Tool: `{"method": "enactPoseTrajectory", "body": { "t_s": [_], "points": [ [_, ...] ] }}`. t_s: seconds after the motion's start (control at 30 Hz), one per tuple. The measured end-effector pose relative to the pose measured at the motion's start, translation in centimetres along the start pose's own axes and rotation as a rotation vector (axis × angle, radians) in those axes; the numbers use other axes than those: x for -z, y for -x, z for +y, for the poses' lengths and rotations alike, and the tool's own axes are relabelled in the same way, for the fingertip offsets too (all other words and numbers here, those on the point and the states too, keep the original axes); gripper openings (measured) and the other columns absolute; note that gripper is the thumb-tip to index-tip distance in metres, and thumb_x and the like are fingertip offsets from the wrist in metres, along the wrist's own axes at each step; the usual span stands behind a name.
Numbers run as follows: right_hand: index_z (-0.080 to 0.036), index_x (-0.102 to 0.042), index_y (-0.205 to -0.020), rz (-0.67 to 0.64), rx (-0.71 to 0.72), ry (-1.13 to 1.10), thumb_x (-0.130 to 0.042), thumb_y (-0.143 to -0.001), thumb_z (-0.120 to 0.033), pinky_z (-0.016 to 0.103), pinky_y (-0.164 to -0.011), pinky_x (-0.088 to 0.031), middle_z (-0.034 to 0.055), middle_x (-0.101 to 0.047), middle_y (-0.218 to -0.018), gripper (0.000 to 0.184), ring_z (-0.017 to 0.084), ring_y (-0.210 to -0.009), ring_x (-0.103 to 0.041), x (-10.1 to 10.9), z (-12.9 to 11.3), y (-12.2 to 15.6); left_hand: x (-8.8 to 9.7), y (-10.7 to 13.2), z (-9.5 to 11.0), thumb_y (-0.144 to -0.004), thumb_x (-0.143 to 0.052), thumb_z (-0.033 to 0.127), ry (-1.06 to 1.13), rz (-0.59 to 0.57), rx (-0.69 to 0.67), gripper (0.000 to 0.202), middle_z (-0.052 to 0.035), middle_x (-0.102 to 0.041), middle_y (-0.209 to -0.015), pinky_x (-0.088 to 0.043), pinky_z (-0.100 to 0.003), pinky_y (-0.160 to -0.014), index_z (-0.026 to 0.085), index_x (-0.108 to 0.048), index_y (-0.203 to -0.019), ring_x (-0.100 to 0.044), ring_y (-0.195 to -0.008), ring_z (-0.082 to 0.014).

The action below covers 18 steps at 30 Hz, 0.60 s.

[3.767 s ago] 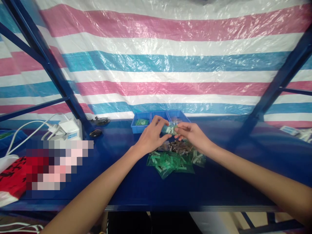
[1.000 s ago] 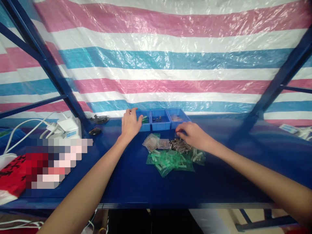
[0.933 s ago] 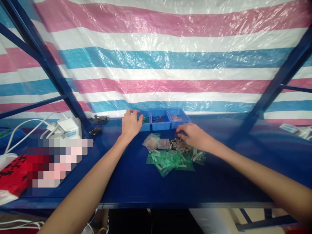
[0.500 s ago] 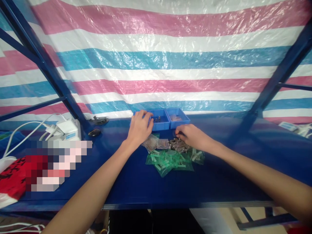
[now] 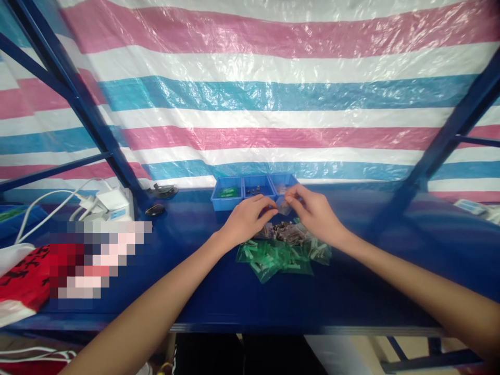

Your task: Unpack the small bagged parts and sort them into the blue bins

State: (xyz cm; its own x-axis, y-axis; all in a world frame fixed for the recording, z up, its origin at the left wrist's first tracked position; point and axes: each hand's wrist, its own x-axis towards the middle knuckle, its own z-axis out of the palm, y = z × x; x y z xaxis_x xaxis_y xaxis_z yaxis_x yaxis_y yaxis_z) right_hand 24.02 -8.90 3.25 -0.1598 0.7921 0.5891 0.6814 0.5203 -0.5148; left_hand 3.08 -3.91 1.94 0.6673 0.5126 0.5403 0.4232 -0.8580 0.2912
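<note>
My right hand (image 5: 314, 211) pinches a small clear plastic bag (image 5: 285, 209) in front of the blue bins; the bag's contents are too small to make out. Close beside it on the left, my left hand (image 5: 248, 217) has thumb and fingertips drawn together at the bag's edge, and what they hold, if anything, does not show. Below both hands lie green plastic bags (image 5: 269, 259) with pale pieces inside. Behind these is a pile of small metal parts (image 5: 289, 232), partly hidden by the hands.
Blue bins stand in a row: the left bin (image 5: 226, 203) holds something green, the middle bin (image 5: 260, 182) a few small parts, the right bin (image 5: 281, 178) clear bags. At left are a black mouse (image 5: 155, 210), white chargers (image 5: 111, 200) and a red bag (image 5: 35, 276).
My left hand has moved right and nearer from above the left bin, uncovering it, and is now beside my right hand. My right hand has risen slightly with the clear bag.
</note>
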Motion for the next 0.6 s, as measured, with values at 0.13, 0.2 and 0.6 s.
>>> {"method": "enactPoseTrajectory", "body": {
  "t_s": [0.13, 0.2, 0.6],
  "points": [
    [-0.025, -0.053, -0.097, -0.009, -0.05, -0.142, -0.048, -0.102, -0.039, 0.035, -0.072, -0.047, 0.0038, -0.069, -0.082, 0.016, 0.022, -0.074, -0.065, 0.04, -0.6, 0.29, -0.03, -0.28, 0.21, -0.103, -0.049, 0.029, 0.141, 0.06, 0.045, 0.02, -0.0011, -0.065, -0.084, -0.042, -0.026, -0.067, 0.019, -0.064, -0.096, -0.058, -0.072, -0.0139],
    [-0.025, -0.05, -0.103, -0.026, -0.067, -0.202, -0.05, -0.101, -0.043, 0.036, -0.073, -0.05, 0.0044, -0.07, -0.085, 0.018, 0.023, -0.078, -0.068, -0.19, -0.68, 0.44, 0.03, -0.27, 0.26, -0.102, -0.048, 0.028, 0.157, 0.079, 0.073, 0.018, -0.0008, -0.063, -0.081, -0.041, -0.026, -0.064, 0.018, -0.061, -0.094, -0.057, -0.07, -0.0138],
    [-0.023, -0.06, -0.096, 0.012, -0.226, -0.546, -0.069, -0.089, -0.047, 0.033, -0.065, -0.052, 0.0026, -0.069, -0.077, 0.026, 0.02, -0.072, -0.067, -0.67, -0.01, 0.15, 0.45, 0.15, 0.63, -0.101, -0.054, 0.033, 0.035, 0.051, 0.0, 0.034, -0.0052, -0.062, -0.107, -0.047, -0.029, -0.069, 0.022, -0.048, -0.132, -0.06, -0.08, -0.0161]
  ]
}}
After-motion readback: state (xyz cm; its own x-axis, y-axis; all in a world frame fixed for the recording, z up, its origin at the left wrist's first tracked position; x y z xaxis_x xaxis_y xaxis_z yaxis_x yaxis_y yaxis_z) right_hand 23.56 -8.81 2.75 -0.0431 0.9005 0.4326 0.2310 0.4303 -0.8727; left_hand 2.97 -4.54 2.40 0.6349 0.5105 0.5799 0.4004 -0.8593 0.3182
